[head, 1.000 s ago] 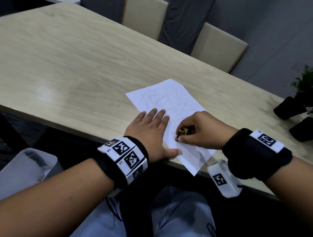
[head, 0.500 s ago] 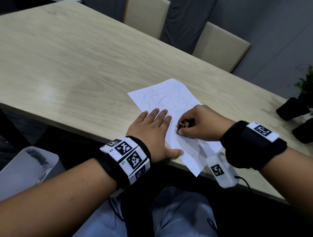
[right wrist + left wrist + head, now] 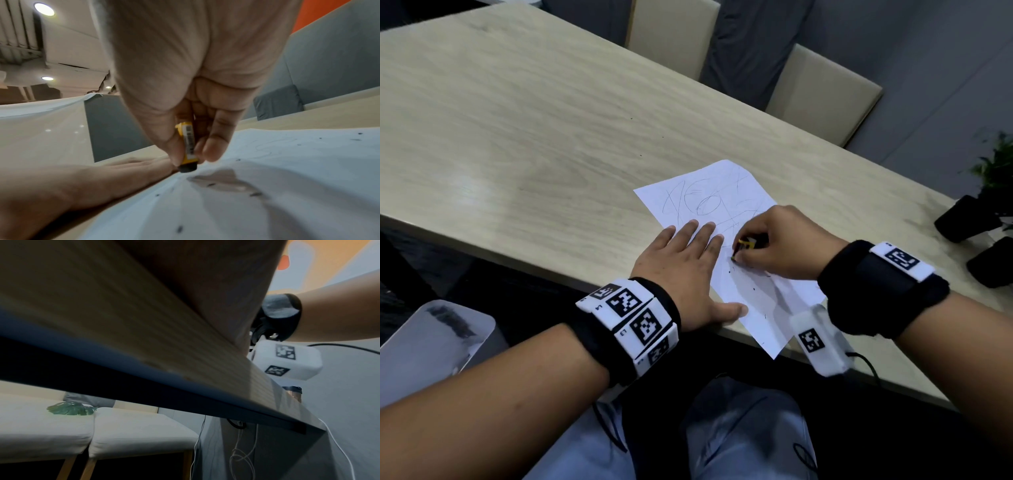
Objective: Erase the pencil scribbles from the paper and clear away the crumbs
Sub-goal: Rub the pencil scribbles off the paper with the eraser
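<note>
A white paper [image 3: 709,198] with pencil scribbles on its far half lies askew at the wooden table's [image 3: 517,120] near edge, one corner hanging over it. My left hand [image 3: 681,260] lies flat with straight fingers on the paper's left side. My right hand [image 3: 774,246] pinches a small eraser [image 3: 744,246] in a yellow sleeve; its black tip [image 3: 187,168] touches the paper [image 3: 267,170] just right of my left hand [image 3: 72,186]. Dark eraser crumbs [image 3: 255,194] dot the near half of the sheet. The left wrist view shows only the table edge [image 3: 185,394] and my right wrist.
Two beige chairs [image 3: 822,92] stand along the table's far side. Dark plant pots [image 3: 965,219] sit at the table's right end. A white object [image 3: 431,339] lies low at my left, beside my knees. Cables [image 3: 240,456] hang under the table.
My right hand has slid the eraser a little up the sheet, away from me, toward the scribbles. The left hand stays flat in the same place.
</note>
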The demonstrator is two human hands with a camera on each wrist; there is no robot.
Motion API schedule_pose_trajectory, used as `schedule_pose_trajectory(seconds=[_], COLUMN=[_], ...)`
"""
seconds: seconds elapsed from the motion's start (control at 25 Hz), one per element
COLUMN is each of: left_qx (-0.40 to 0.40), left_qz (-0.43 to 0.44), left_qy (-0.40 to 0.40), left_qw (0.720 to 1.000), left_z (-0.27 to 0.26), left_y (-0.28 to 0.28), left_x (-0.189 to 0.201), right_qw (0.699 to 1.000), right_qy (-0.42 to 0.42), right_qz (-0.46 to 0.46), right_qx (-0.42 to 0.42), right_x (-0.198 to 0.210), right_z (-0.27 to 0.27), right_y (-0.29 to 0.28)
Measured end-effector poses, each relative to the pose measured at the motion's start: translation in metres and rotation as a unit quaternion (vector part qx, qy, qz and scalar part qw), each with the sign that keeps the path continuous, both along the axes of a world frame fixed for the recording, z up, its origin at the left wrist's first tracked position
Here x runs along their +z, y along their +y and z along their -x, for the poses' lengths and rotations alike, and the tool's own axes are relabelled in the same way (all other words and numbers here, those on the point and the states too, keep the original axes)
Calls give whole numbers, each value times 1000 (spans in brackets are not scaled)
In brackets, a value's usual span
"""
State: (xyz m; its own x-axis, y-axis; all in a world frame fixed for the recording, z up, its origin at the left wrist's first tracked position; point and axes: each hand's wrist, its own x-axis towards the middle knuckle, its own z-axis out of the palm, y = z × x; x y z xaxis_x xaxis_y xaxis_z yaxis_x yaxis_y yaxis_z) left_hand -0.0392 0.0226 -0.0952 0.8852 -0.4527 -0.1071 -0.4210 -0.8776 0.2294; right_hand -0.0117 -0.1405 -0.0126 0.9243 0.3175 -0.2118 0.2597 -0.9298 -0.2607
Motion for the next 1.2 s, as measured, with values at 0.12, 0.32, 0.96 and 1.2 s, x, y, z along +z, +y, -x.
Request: schedule_pose_trajectory(seconds=[0.12, 0.32, 0.96, 1.2], left_qx=[0, 0, 1, 1], left_qz=[-3, -2, -8, -13], left_qy=[2, -2, 0, 0], left_qw=[1000, 1000, 1000, 1000], left_z=[0, 0, 1, 1], left_y=[0, 0, -1, -1], left_x=[0, 0, 1, 2], right_qw=[1000, 999, 994, 1000], right_qy=[-13, 31, 103, 21], right_qz=[-13, 18, 24, -12], right_qx=[-21, 7, 24, 15], right_x=[-2, 5, 5, -1], right_z=[-4, 1, 6, 6], right_y=[0, 1, -2, -6])
